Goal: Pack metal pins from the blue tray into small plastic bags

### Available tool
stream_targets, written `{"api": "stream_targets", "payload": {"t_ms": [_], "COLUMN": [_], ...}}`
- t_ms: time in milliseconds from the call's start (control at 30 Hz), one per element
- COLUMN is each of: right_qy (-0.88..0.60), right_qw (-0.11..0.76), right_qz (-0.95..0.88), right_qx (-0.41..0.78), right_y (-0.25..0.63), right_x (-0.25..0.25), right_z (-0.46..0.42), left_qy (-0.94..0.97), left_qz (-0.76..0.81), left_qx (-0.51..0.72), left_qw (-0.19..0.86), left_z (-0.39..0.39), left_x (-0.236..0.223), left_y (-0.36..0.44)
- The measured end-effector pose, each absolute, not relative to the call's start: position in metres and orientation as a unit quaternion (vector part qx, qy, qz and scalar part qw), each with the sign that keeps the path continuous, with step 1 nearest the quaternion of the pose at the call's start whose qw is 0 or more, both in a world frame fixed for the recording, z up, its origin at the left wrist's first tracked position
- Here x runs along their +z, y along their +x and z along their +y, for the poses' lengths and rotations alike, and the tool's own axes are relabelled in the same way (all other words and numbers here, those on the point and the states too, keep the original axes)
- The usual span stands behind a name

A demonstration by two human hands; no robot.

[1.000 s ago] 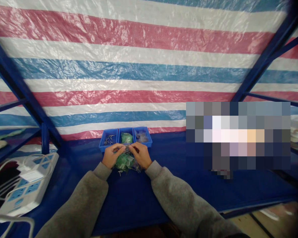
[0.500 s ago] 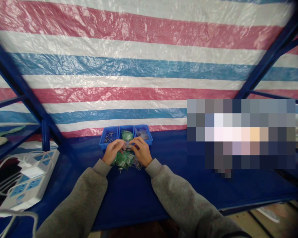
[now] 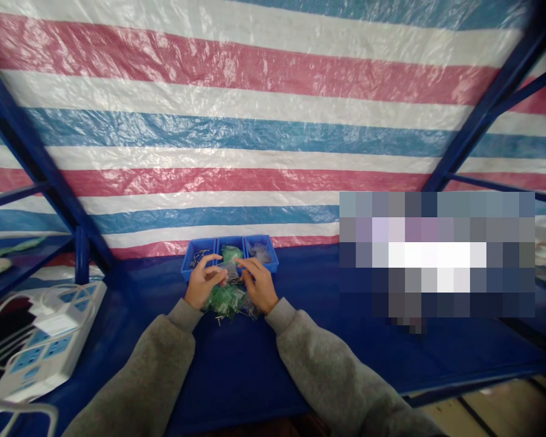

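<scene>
A small clear plastic bag is stretched between my two hands, with what look like small metal pieces at its lower part. My left hand pinches its left side between thumb and fingers. On the other side, the fingertips of my right hand close on the bag's right edge. Below the hands lies a pile of green packets with loose metal pins around it. Just behind stand three blue bins: the left bin holds metal pins, the middle one green packets, the right one clear bags.
A white power strip with plugs and cables lies at the left on the blue table. Blue frame posts rise at both sides, before a striped plastic sheet. A blurred-out patch covers the right side.
The clear bag now shows more openly between my hands, and the fingers of my left hand have spread a little. The view has tilted slightly upward.
</scene>
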State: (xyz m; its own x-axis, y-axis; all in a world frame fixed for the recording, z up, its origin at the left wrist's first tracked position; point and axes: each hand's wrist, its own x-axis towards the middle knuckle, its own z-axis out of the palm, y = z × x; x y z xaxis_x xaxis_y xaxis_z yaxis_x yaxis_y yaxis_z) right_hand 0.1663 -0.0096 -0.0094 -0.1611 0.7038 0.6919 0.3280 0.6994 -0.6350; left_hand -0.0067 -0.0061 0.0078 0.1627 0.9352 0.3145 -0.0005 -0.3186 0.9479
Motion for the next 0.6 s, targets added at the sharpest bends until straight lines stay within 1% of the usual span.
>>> {"api": "stream_targets", "payload": {"t_ms": [133,200,267,467,533,600], "right_qy": [-0.348,-0.352,-0.356,-0.365,-0.364,-0.364], "right_qw": [0.55,0.554,0.558,0.531,0.528,0.537], "right_qz": [-0.744,-0.739,-0.734,-0.75,-0.753,-0.745], "right_qx": [0.151,0.15,0.152,0.15,0.149,0.153], "right_y": [0.166,0.1658,0.1657,0.1647,0.1642,0.1643], "right_x": [-0.0078,-0.0068,-0.0063,-0.0119,-0.0135,-0.0129], "right_z": [-0.0091,-0.009,-0.0087,-0.0064,-0.0063,-0.0072], "left_qy": [0.612,0.624,0.65,0.747,0.75,0.727], "left_qz": [0.362,0.37,0.385,0.396,0.409,0.424], "left_qx": [0.516,0.505,0.497,0.476,0.469,0.48], "left_qw": [0.477,0.467,0.427,0.243,0.226,0.247], "left_z": [-0.0051,-0.0041,-0.0034,-0.0042,-0.0043,-0.0044], "left_x": [0.0065,0.005,0.0046,0.0037,0.001,-0.001], "left_y": [-0.0055,-0.006,-0.0073,-0.0103,-0.0096,-0.0085]}}
